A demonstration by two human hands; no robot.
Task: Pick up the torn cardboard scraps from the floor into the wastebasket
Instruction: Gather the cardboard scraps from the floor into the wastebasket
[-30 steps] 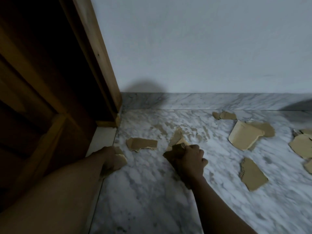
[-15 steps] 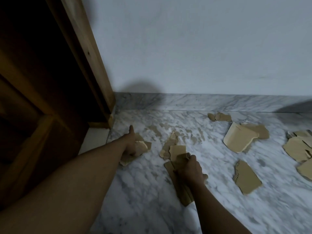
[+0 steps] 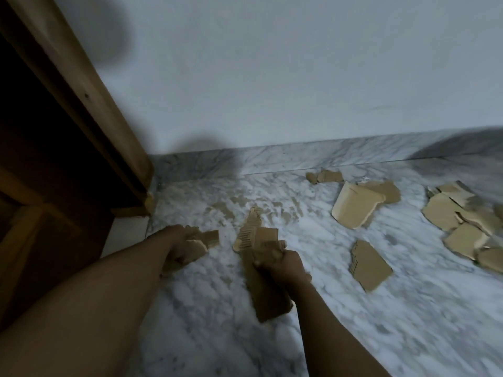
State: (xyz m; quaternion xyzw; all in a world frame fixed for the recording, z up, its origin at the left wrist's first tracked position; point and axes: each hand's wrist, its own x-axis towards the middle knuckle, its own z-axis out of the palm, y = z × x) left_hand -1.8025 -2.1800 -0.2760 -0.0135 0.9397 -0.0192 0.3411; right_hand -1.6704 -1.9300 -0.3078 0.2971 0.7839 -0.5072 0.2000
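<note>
My left hand point(image 3: 178, 247) grips a small bunch of brown cardboard scraps point(image 3: 202, 242) low over the marble floor point(image 3: 381, 322). My right hand point(image 3: 280, 263) grips a stack of longer cardboard strips point(image 3: 265, 292), with a ribbed piece point(image 3: 249, 231) sticking out ahead of the fingers. Loose scraps lie on the floor to the right: a flat piece point(image 3: 370, 266) close to my right hand, a large curled piece point(image 3: 356, 209) further off, small bits point(image 3: 325, 176) by the skirting, and a heap point(image 3: 468, 227) at the right edge. No wastebasket is in view.
A dark wooden door and its frame point(image 3: 81, 110) fill the left side, with a pale threshold strip point(image 3: 122, 235) at the foot. A white wall point(image 3: 299, 77) with a marble skirting point(image 3: 326, 156) closes off the far side.
My left hand took the scrap near the door frame and now holds it with the others. My right hand keeps its stack, shifted slightly. The view has swung left and tilted.
</note>
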